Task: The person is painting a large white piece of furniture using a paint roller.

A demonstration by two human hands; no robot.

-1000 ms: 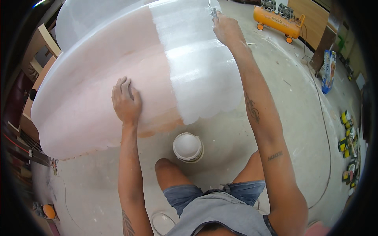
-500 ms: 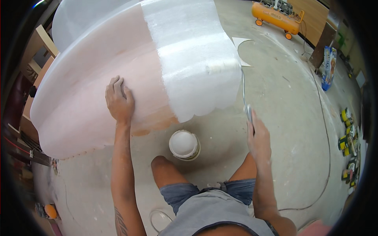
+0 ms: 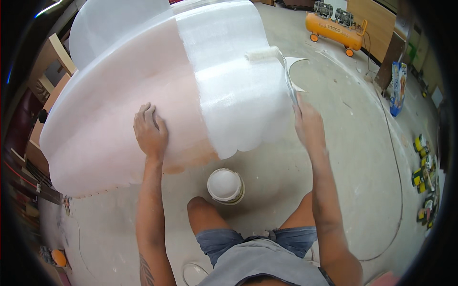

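"How do the two hands stand?"

"The right hand (image 3: 309,125) is closed round the grip of a paint roller (image 3: 263,54). The left hand (image 3: 150,132) lies on the curved panel (image 3: 119,102), fingers close together and thumb a little apart, holding nothing that I can see."

"Where is the roller from them?"

"Its fuzzy cover lies ahead of the right hand and to its left, on the glossy white stretch of the panel. The right hand is clearly nearer; the left is well apart, on the pinkish stretch."

"And its long axis?"

"The cover runs nearly left to right, its right end slightly farther from the body. The metal frame leaves that end and bends back to the grip, just beyond the panel's right edge. I judge the cover sits crosswise to a forward-and-back stroke."

"Farther out?"

"A round white bucket (image 3: 233,201) stands on the floor (image 3: 362,143) near the panel's close edge; an orange air compressor (image 3: 331,29) is well apart, ahead on the right."

"What differs from half a second ago?"

"The roller and right hand are farther forward; the left hand keeps about the same spot."
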